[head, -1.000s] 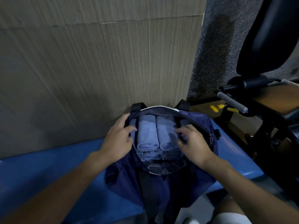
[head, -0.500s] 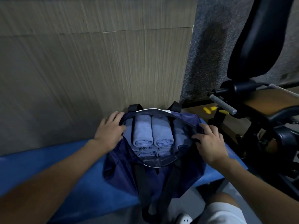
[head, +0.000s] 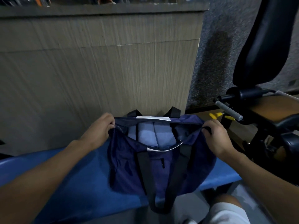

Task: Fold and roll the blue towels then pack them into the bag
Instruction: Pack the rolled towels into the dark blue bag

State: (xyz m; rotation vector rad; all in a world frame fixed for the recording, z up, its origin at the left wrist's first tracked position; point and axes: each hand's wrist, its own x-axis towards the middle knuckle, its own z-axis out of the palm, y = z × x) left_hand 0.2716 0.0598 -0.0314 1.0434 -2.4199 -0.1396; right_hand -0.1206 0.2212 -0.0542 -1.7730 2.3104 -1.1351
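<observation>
A navy bag (head: pixel 161 165) with black straps lies on the blue bench (head: pixel 84 180), its mouth facing the wall. Rolled light-blue towels (head: pixel 155 135) lie side by side inside the opening. My left hand (head: pixel 98 131) grips the left end of the bag's opening with curled fingers. My right hand (head: pixel 216 136) grips the right end, fingers curled round a black tab. The bag's mouth is stretched narrow between both hands, and the towels deeper inside are hidden.
A ribbed beige wall (head: pixel 97 70) rises right behind the bag. A black exercise machine (head: pixel 262 110) with a grey handle (head: pixel 229 110) and yellow parts (head: pixel 216 114) stands close on the right. My knee (head: pixel 226 210) shows at the bottom right.
Both hands moved out from the towels to the two ends of the bag's opening and gripped the fabric. The mouth has been pulled taut and narrower, covering more of the towels.
</observation>
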